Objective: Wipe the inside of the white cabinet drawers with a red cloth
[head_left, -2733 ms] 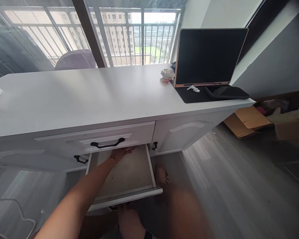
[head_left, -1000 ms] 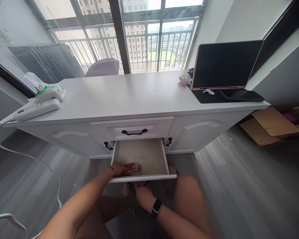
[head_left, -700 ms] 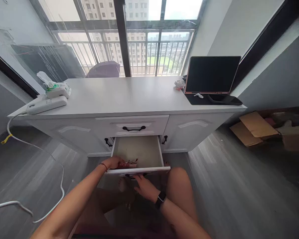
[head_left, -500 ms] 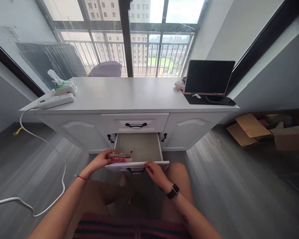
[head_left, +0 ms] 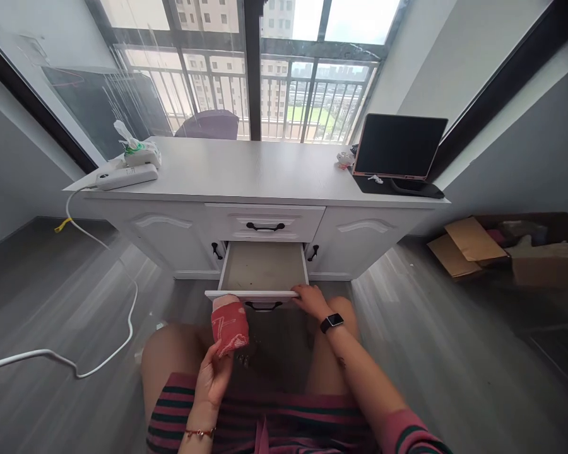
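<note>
My left hand point(head_left: 214, 379) is closed round a red and pink folded cloth point(head_left: 229, 326), held up over my knees in front of the open lower drawer point(head_left: 263, 267). The drawer of the white cabinet point(head_left: 260, 183) looks bare inside. My right hand point(head_left: 312, 300), with a black watch on the wrist, rests on the drawer's front edge near its right end, fingers curled over the rim, beside the black handle point(head_left: 263, 306).
On the cabinet top stand a dark tablet point(head_left: 398, 146) on a black mat at the right, and a tissue pack point(head_left: 140, 151) and a white power strip point(head_left: 125, 178) at the left. A white cable point(head_left: 93, 353) runs over the grey floor. Cardboard boxes point(head_left: 502, 246) lie at the right.
My left hand has lifted the red cloth out of the drawer and drawn it back toward my lap. My right hand has come up from below onto the drawer's front edge.
</note>
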Motion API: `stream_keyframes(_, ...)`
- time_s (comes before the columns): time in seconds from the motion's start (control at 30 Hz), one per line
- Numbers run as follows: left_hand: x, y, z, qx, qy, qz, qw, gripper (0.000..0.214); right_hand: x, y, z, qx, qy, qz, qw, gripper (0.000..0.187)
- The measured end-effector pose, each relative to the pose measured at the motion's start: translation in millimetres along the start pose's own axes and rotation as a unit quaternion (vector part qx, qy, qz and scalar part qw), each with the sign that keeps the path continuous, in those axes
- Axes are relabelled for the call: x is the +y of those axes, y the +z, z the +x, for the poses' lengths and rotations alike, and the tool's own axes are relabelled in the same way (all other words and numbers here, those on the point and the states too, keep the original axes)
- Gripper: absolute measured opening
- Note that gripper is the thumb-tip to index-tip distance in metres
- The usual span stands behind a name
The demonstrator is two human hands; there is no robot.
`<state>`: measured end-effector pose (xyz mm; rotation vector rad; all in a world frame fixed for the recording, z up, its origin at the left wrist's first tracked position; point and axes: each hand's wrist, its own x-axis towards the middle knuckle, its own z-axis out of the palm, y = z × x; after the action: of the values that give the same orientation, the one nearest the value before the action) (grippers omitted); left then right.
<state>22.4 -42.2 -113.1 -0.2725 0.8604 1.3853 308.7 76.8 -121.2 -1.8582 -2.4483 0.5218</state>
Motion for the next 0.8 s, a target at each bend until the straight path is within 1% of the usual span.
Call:
stream_keyframes(0.03, -4, 2.7, -1, 0.017, -0.002, -0.020, 1.000, 0.029, 0, 0, 1, 0.004, -0.004, 0.020, 1.000, 0.024)
stream_keyframes(0.1, -3, 9.9, -4, 0.038, -0.005, -0.051, 0.998, 0.025, 4, -1, 1, 0.029, -0.010, 0.097, 0.995, 0.026)
stream_keyframes(0.13, -1, 13.3, -4, 0.036, -0.002, -0.051, 0.998, 0.022, 8, -2, 1, 0.051, -0.009, 0.145, 0.988, 0.028)
stream_keyframes(0.2, 5, 18.0, 1, 0.039, 0.019, -0.016, 0.999, 0.018, 16, -1, 2, 0.105, 0.012, 0.221, 0.969, 0.031)
stream_keyframes(0.3, 7, 22.9, 20, 0.066, 0.106, 0.062, 0.990, 0.024, 28, 2, 5, 0.169, 0.069, 0.260, 0.948, 0.034)
stream_keyframes(0.33, 5, 25.6, 29, 0.078, 0.140, 0.081, 0.984, 0.026, 30, 4, 6, 0.176, 0.086, 0.262, 0.945, 0.035)
stream_keyframes(0.4, -4, 34.2, 49, 0.092, 0.187, 0.103, 0.973, 0.028, 31, 7, 7, 0.155, 0.109, 0.249, 0.950, 0.033)
stream_keyframes(0.5, -26, 52.9, 73, 0.077, 0.200, 0.129, 0.968, 0.028, 25, 8, 6, 0.081, 0.117, 0.185, 0.972, 0.032)
stream_keyframes(0.57, -48, 65.0, 82, 0.063, 0.210, 0.143, 0.965, 0.033, 19, 7, 5, 0.047, 0.115, 0.134, 0.983, 0.034)
stream_keyframes(0.67, -87, 78.0, 84, 0.046, 0.207, 0.159, 0.964, 0.039, 16, 4, 4, 0.029, 0.119, 0.095, 0.988, 0.038)
stream_keyframes(0.8, -143, 89.8, 80, -0.010, 0.168, 0.164, 0.972, 0.045, 20, 3, 5, 0.020, 0.117, 0.086, 0.989, 0.043)
